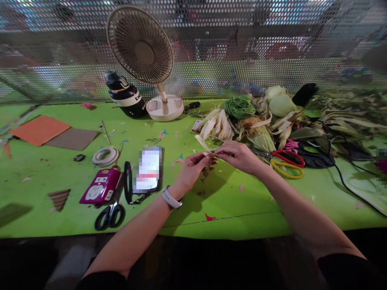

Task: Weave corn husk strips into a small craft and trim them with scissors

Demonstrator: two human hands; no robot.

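Observation:
My left hand (194, 169) and my right hand (237, 156) meet above the middle of the table, fingertips almost touching. Both pinch a small piece of pale corn husk (201, 141), one end of which sticks up to the left. Below the fingers hang bits of green and dark red, too small to name. Behind the hands lies a fanned bunch of dry corn husks (217, 125), with a bundle of green string (240, 106) beyond it. Scissors with red and yellow handles (288, 164) rest by my right wrist.
Left of my hands are a phone (148, 167), a purple power adapter (101, 186), black-handled scissors (110, 215) and a tape roll (105, 156). A fan (165, 108) and a bottle (128, 96) stand at the back by a perforated metal screen. A black cable (347, 185) runs along the right.

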